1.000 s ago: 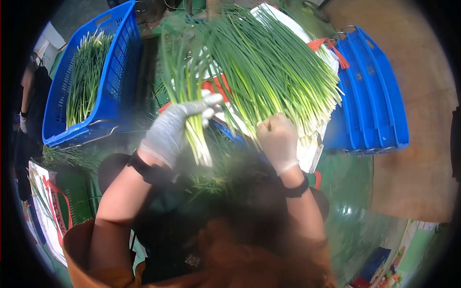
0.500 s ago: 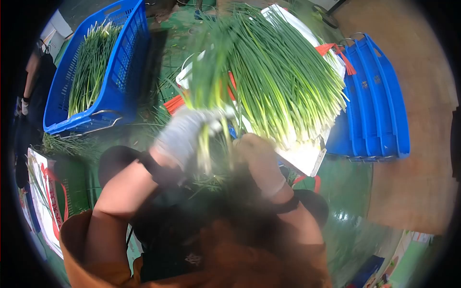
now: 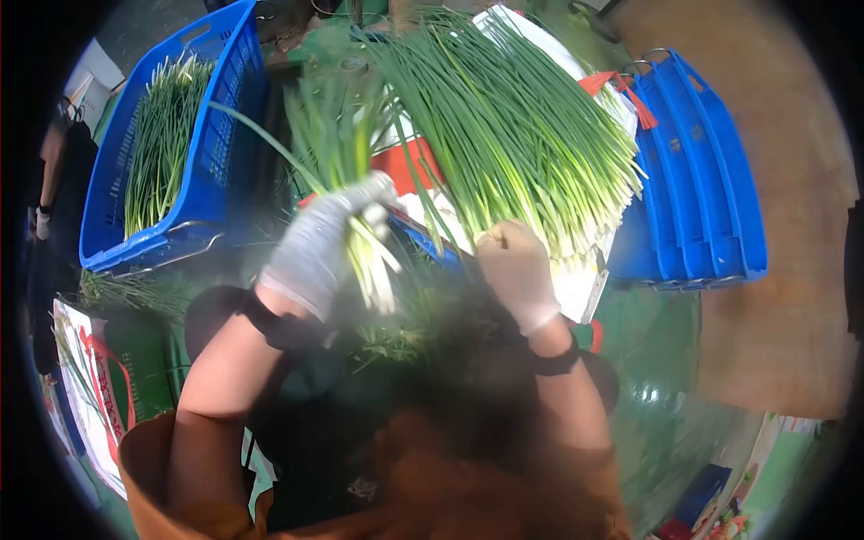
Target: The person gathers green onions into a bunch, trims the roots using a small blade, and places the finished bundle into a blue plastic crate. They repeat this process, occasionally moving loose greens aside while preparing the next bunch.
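My left hand [image 3: 319, 243], in a whitish glove, is closed around a small bunch of scallions [image 3: 371, 261]. Their white ends point down below the fingers, and the green leaves rise above, partly blurred. One long leaf sticks out to the left. My right hand [image 3: 517, 274], also gloved, is closed at the lower left edge of a large scallion pile [image 3: 522, 153]. A few thin scallion stalks [image 3: 430, 202] run down to its fingertips; their lower ends are hard to make out. The pile lies on a white board [image 3: 580, 292], roots toward the lower right.
On the left stands a blue crate [image 3: 238, 108] holding more scallions [image 3: 166, 148]. Stacked blue crates [image 3: 702, 171] are at the right. Red ties [image 3: 414, 166] lie beside the pile. Leaf scraps [image 3: 396, 337] litter the green floor, and a white bag [image 3: 85, 387] sits at lower left.
My left hand has moved left with its bunch, away from the pile. My right hand has shifted right toward the pile's edge, so the gap between the hands is wider.
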Motion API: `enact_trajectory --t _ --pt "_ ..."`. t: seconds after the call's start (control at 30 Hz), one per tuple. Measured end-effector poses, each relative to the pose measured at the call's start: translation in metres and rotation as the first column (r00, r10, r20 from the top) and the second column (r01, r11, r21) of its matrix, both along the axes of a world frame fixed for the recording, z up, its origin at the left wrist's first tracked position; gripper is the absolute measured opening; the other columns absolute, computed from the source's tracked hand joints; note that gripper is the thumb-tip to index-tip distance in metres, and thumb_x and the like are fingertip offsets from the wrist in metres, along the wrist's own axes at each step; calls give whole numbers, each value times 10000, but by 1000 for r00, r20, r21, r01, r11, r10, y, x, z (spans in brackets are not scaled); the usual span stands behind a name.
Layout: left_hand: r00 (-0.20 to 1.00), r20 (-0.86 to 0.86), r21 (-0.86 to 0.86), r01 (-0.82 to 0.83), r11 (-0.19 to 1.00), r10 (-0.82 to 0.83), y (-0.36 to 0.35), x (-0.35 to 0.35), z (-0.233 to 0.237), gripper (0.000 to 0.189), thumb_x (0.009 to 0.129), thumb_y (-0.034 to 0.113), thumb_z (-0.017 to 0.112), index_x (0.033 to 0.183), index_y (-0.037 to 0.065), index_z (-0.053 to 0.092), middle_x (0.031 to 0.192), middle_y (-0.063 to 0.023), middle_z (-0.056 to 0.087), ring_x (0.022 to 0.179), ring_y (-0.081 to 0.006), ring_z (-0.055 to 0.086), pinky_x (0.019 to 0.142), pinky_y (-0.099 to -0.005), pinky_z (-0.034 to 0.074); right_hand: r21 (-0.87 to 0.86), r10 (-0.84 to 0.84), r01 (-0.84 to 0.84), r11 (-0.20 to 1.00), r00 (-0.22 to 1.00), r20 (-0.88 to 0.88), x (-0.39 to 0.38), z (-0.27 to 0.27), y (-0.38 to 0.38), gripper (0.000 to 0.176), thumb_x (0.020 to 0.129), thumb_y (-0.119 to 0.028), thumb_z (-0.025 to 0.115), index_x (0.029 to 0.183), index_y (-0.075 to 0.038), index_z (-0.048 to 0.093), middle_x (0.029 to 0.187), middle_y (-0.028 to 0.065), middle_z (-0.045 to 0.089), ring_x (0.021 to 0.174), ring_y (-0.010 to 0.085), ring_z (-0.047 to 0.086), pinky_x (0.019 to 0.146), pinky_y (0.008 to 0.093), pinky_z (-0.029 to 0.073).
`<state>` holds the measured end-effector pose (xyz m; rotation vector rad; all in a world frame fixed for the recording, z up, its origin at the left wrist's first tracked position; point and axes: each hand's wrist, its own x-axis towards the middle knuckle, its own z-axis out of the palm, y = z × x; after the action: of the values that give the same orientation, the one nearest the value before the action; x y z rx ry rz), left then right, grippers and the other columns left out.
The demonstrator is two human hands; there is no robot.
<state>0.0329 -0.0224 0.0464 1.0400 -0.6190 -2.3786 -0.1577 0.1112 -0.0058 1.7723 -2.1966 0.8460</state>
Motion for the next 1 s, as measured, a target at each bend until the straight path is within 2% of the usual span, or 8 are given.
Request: enact_trajectory --t 0.07,0.2,0.37,0.47,0.57,0.6,0.77,1.0 --pt "998 46 -40 47 998 -45 17 -10 -7 220 890 160 626 1050 16 585 740 -23 618 542 -79 563 476 -212 498 367 -293 -193 910 326 899 14 53 3 149 857 -107 563 741 -13 560 587 42 533 527 137 509 542 276 407" --pt "986 62 53 150 987 -153 32 -11 -4 184 875 113 622 1020 1 622 717 -29 620 532 -69 560 435 -200 472 320 -278 -363 875 165 946 35 61 9 151 881 -96 553 777 13 569 604 39 524 537 105 488 558 248 403" --pt "985 167 -180 75 981 -44 11 -7 10 209 867 169 620 986 1 660 673 17 582 549 -80 549 527 -214 478 184 62 -367 912 566 822 41 17 27 103 831 -86 587 768 -12 553 770 95 547 734 235 546 679 327 438" --pt "999 41 -153 37 988 -31 -39 18 6 300 881 197 585 1099 -7 616 705 15 583 583 -98 537 589 -242 493 544 222 -650 531 726 651 39 27 41 110 825 -136 626 761 -50 599 789 116 566 816 315 575 750 357 479" --pt "993 -115 -215 -19 976 -6 -30 15 7 349 869 171 593 1163 -15 572 901 -50 653 640 -103 561 610 -235 498 133 239 -389 912 765 598 41 17 30 149 871 -190 637 878 -42 631 857 92 631 833 211 613 745 323 488" --pt "982 -182 -252 -7 968 -40 -27 13 4 363 864 155 596 1182 -18 558 973 -73 667 657 -102 569 612 -228 498 82 35 -316 945 347 937 41 28 20 186 937 -202 574 970 -25 619 899 60 642 820 137 597 741 278 478" --pt "914 -309 -69 255 964 -264 9 -5 -5 420 866 88 584 1254 -16 462 1161 -160 601 742 -133 591 669 -252 511 -7 -15 -324 946 -68 998 56 46 7 185 950 -156 551 991 20 590 786 2 572 644 69 496 607 218 405" --pt "967 93 -226 254 940 -239 16 -6 -11 282 846 104 648 1103 -4 606 936 -48 647 829 -137 609 749 -260 504 114 -45 -211 971 305 951 57 20 14 169 881 -143 617 797 -1 582 688 51 588 590 136 527 574 277 425"
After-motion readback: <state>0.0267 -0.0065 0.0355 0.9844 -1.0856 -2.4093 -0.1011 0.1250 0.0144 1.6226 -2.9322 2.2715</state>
